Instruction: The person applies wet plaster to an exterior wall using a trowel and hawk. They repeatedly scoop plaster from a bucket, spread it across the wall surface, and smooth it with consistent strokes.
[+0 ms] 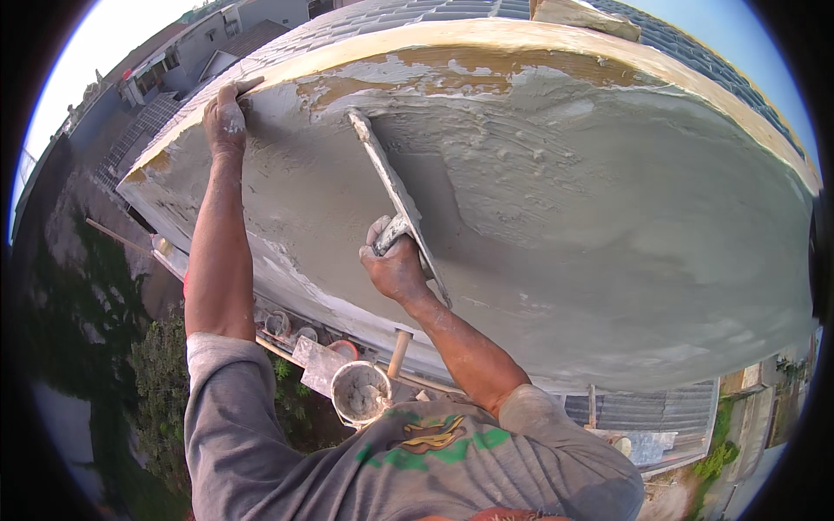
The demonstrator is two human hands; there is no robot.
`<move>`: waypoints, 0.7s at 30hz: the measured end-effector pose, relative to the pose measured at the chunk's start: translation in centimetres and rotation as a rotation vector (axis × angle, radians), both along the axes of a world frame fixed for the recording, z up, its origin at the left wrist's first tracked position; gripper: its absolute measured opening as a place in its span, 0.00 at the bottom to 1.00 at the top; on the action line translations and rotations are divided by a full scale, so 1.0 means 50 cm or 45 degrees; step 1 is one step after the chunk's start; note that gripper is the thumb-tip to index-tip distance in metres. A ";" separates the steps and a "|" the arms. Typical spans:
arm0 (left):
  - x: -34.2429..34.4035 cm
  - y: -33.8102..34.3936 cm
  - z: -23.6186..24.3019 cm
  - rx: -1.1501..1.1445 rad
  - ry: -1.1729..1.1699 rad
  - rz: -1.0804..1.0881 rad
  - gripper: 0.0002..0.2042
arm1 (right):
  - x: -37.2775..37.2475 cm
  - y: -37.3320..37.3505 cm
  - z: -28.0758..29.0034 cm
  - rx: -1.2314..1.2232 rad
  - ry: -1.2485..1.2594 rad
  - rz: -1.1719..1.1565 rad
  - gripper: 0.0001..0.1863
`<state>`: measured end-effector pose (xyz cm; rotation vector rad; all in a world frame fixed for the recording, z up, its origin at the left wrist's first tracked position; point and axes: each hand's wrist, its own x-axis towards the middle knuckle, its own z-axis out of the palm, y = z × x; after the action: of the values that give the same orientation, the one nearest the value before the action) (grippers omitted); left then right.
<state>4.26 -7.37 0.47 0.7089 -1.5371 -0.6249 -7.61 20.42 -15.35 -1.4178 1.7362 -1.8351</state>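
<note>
My right hand point(398, 267) is closed round the handle of a long, plaster-crusted plastering trowel point(389, 174). The trowel's blade stands on edge from my view, slanting across a wall face coated in wet grey plaster point(625, 234). Ridged, rougher plaster lies to the blade's right, smoother plaster to its left. At the upper left, my left hand point(226, 122) grips the wall's pale top edge point(408, 36), some fingers hidden behind it. Bare yellowish patches point(452, 71) show just under that edge.
Below the wall, a bucket point(335, 392) holding grey mix stands beside a flat board point(318, 365) and a wooden post point(400, 352). Smaller containers point(276, 324) sit further left. Roof tiles point(373, 16) rise behind the top edge, and a corrugated roof point(643, 412) lies lower right.
</note>
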 end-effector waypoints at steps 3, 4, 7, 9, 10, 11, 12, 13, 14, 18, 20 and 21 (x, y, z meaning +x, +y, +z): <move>0.007 0.019 0.018 -0.024 0.005 -0.001 0.21 | -0.031 0.028 0.015 -0.094 -0.174 -0.011 0.10; 0.014 0.024 0.013 -0.017 -0.001 -0.016 0.20 | -0.043 0.065 0.026 -0.110 -0.279 0.012 0.10; 0.010 0.025 0.011 -0.010 -0.024 -0.049 0.21 | -0.098 0.185 0.074 0.081 -0.348 0.010 0.10; 0.003 0.027 0.015 -0.025 0.009 -0.036 0.21 | -0.134 0.251 0.069 0.088 -0.407 -0.038 0.10; 0.003 0.024 0.017 -0.016 0.006 -0.037 0.21 | -0.152 0.284 0.064 0.111 -0.442 -0.067 0.10; 0.005 0.020 0.018 -0.005 0.005 -0.037 0.21 | -0.171 0.312 0.053 0.037 -0.440 -0.101 0.10; 0.005 0.018 0.017 0.008 0.001 -0.038 0.20 | -0.188 0.339 0.042 -0.036 -0.439 -0.135 0.10; 0.006 0.019 0.017 0.011 -0.010 0.001 0.20 | -0.201 0.370 0.044 -0.013 -0.520 -0.144 0.11; 0.009 0.022 0.017 0.014 -0.022 0.040 0.20 | -0.212 0.397 0.047 0.010 -0.601 -0.153 0.11; 0.008 0.019 0.015 -0.023 -0.032 0.023 0.21 | -0.246 0.465 0.031 -0.085 -0.458 -0.460 0.13; 0.016 0.012 0.018 -0.033 -0.027 0.048 0.21 | -0.223 0.474 0.062 -0.059 -0.558 -0.505 0.13; 0.015 0.009 0.012 -0.024 -0.033 0.052 0.21 | -0.206 0.481 0.070 -0.032 -0.614 -0.539 0.13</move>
<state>5.02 -6.92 1.10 0.7346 -1.5470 -0.5719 -17.91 44.45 -11.85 -0.5541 1.8378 -2.1756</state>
